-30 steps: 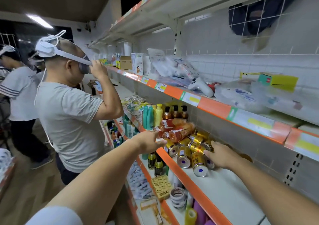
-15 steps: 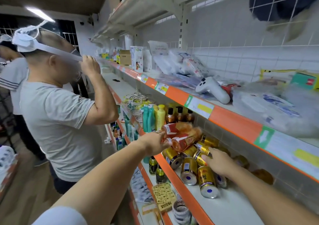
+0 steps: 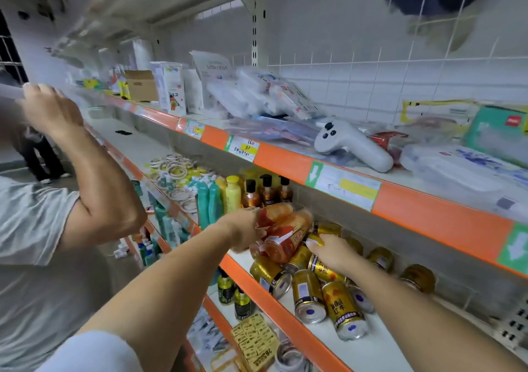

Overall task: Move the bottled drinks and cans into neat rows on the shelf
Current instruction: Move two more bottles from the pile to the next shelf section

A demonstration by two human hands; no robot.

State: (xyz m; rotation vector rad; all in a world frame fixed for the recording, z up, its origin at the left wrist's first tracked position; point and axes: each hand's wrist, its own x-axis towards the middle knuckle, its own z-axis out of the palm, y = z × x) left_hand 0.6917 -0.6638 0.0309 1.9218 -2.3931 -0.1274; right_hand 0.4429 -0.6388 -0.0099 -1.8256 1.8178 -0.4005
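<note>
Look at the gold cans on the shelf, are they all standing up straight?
No, the gold cans lie tipped over in a jumbled pile on the shelf, their round ends facing out.

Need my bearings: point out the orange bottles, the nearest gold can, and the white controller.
orange bottles (image 3: 285,233), head view, label of front bottle.
nearest gold can (image 3: 344,313), head view, its side.
white controller (image 3: 353,146), head view, handle.

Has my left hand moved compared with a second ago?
Yes. The left hand has gone from hovering off the orange shelf edge in over the shelf, and now grips the lying orange bottles.
</note>
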